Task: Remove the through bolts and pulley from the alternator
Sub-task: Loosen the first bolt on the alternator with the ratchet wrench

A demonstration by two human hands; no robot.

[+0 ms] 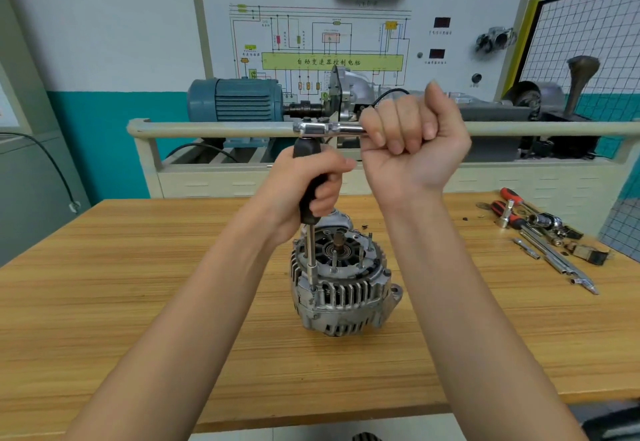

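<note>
On the desk [138, 302], the left hand [304, 184] grips the upright black-handled driver [308, 194] seemingly seated on the alternator [341, 284], right hand [412, 142] fingers clamped on the ratchet [329, 128].

Alternator [341, 281] mid-table [138, 284] — loose tools [540, 232] far right, motor [235, 99] behind.

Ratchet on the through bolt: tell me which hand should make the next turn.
Right. The right hand already grips the ratchet handle; the left hand holds the black driver handle upright over the alternator, likely steadying it.
</note>
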